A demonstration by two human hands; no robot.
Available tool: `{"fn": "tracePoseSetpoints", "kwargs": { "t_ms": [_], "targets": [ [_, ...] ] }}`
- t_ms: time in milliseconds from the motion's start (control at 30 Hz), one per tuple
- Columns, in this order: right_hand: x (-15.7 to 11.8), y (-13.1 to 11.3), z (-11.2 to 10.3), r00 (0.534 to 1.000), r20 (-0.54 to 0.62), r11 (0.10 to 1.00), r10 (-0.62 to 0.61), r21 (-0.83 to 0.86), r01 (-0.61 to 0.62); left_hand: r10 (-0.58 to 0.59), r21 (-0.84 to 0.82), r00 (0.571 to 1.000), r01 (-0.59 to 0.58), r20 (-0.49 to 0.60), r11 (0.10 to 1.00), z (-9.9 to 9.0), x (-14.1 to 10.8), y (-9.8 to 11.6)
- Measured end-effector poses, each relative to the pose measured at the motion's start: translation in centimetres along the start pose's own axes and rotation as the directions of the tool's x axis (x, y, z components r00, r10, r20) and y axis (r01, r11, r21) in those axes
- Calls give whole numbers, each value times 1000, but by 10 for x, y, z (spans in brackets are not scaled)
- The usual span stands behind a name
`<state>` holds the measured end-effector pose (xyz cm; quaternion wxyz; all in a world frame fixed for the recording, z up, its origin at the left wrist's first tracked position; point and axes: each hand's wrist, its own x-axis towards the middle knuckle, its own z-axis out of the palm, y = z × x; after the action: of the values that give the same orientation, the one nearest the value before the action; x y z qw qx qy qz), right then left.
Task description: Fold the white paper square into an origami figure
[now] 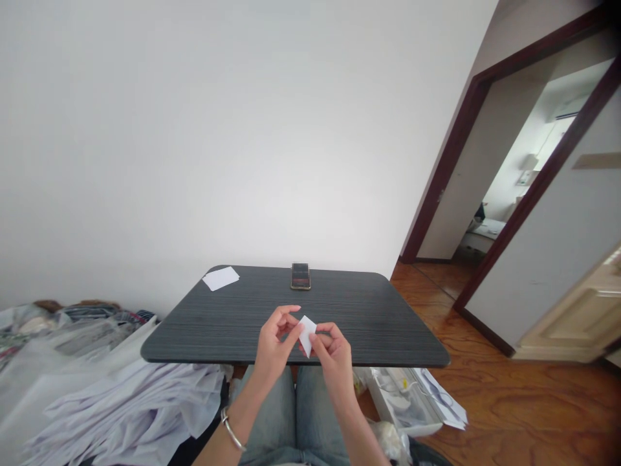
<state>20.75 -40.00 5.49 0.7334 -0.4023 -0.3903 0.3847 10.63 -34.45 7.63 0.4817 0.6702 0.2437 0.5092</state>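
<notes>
A small piece of folded white paper (307,335) is held between both hands above the front edge of the dark table (369,323). My left hand (277,340) pinches its left side between thumb and fingers, with the index finger stretched out above. My right hand (332,349) grips the right side between thumb and bent fingers. At the table's back left corner lie some white paper sheets (221,278), apart from both hands. A phone (300,276) rests near the middle of the back edge.
White cloth (130,408) and plastic-wrapped items (92,330) are heaped left of the table. A white box (405,401) with things in it and papers sits at the lower right on the wooden floor. A doorway with a dark red frame (449,155) stands at the right.
</notes>
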Motion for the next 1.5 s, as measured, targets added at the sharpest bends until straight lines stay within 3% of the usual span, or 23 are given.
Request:
{"fn": "tracePoseSetpoints", "kwargs": {
  "t_ms": [100, 233, 433, 700, 1067, 1200, 1400, 1500],
  "targets": [
    [-1, 0, 0, 997, 5, 997, 79, -18, -79, 13, 21, 997, -11, -82, 1000, -1, 2, 1],
    [-3, 3, -1, 984, 56, 983, 168, -79, -163, 33, 50, 993, -27, -113, 998, -3, 2, 0],
    [-4, 5, -2, 982, 100, 984, 158, -99, -148, 50, 69, 992, -42, -112, 997, -4, 2, -1],
    [-2, 8, -2, 983, 107, 981, 150, -141, -135, -36, 2, 996, 37, -77, 999, -6, 6, -3],
    [-1, 8, -3, 971, 138, 968, 194, -186, -167, -56, -15, 995, 55, -87, 998, -7, 7, -1],
    [1, 5, -3, 930, 243, 960, 275, -11, -281, -84, -50, 994, 80, -72, 996, -11, 11, 1],
    [1, -1, -4, 799, 419, 803, 432, 224, -552, -130, -200, 992, 127, 0, 971, -9, 13, 8],
    [1, -2, -3, 790, 457, 754, 409, 317, -575, -124, -254, 992, 128, 30, 959, -5, 12, 8]
  ]
}}
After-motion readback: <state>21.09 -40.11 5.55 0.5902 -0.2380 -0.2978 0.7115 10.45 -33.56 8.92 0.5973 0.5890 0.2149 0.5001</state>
